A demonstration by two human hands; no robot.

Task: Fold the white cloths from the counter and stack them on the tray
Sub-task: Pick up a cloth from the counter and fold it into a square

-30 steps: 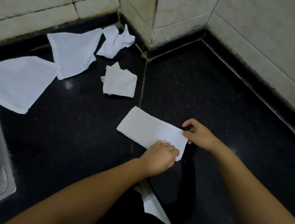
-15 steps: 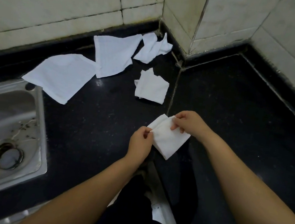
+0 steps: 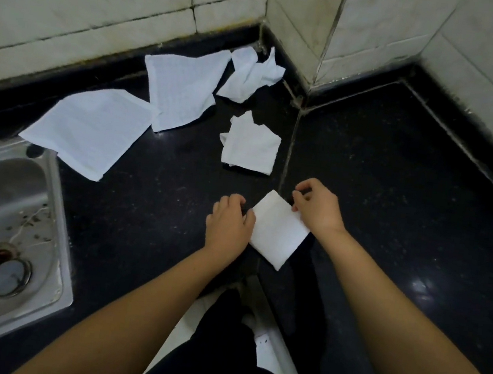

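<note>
Black stone counter in a tiled corner, steel sink sunk in at the left. Four white cloths waiting toward the back wall: a large flat cloth overhanging the sink's rim, a second flat cloth just behind it, a crumpled cloth in the corner, a loosely bunched cloth nearer in. No tray in view.

Near the counter's front edge, a folded cloth, small and rectangular, held between both hands. Left hand curled at the left edge, fingers pinching it there by the look of it. Right hand pinching the far right corner between thumb and fingertips.

Step in hand, by judgement: squaring off the last fold. Best done by matching corners before pressing, keeping both pinches light to avoid dragging the layers apart, then flattening the crease against the stone with open fingers. Worth lifting the packet from beneath, both hands together, since a thin cloth folded this small tends to spring open when carried by one corner. Four cloths left to go.
</note>
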